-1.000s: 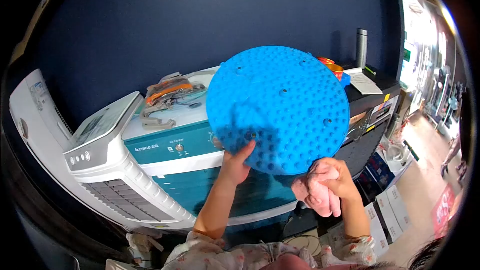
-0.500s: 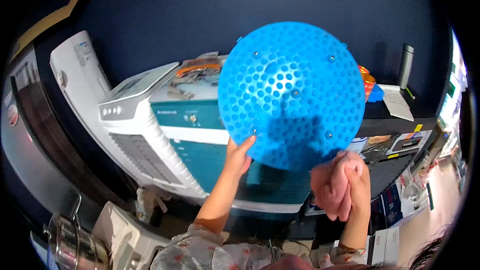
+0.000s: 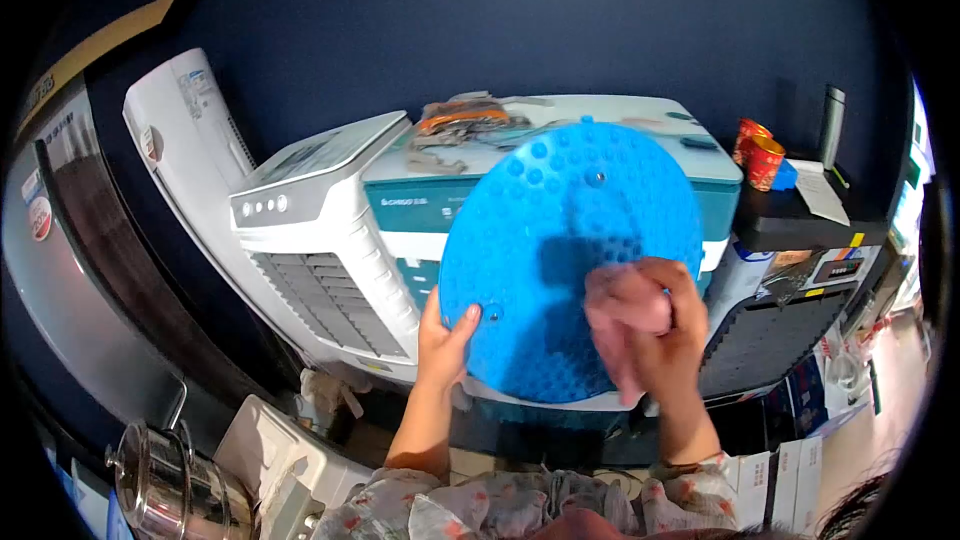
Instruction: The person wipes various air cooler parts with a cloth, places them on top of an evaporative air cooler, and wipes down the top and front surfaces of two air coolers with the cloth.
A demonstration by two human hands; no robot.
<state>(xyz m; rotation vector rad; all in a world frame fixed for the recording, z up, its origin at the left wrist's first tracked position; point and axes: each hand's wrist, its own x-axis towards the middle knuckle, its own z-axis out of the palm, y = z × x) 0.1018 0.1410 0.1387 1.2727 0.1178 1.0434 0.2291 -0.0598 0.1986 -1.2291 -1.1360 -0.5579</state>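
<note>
- Your floral sleeves [image 3: 690, 495] sit nearest the camera, below the blue disc.
- Your right hand [image 3: 675, 335]: closed round a bunched pink cloth [image 3: 622, 305], in front of the disc's lower right part; slightly blurred. Cannot tell whether cloth and disc touch.
- Your left hand [image 3: 443, 345]: gripping the disc's lower left edge, thumb on the studded face just beside a small metal fitting; fingers mostly hidden behind the rim.
- Studded blue disc [image 3: 545, 250]: held up, face towards you, a dark shadow across its middle.
- Lidded steel pot [image 3: 165, 490]: well apart from the disc, low to its left.
- Teal-and-white CHIGO appliance [image 3: 410, 205]: directly behind the disc, partly covered by it; an orange-and-clear bagged bundle [image 3: 463, 120] lies on its top, up and left of the disc.
- White-and-grey air cooler [image 3: 320, 275]: left of the disc.
- Red cups [image 3: 765, 162], open notebook [image 3: 822, 198] and metal flask [image 3: 832, 128]: on a black top, right of the disc.
- Dark blue wall [image 3: 560, 20]: farthest, behind the disc.
</note>
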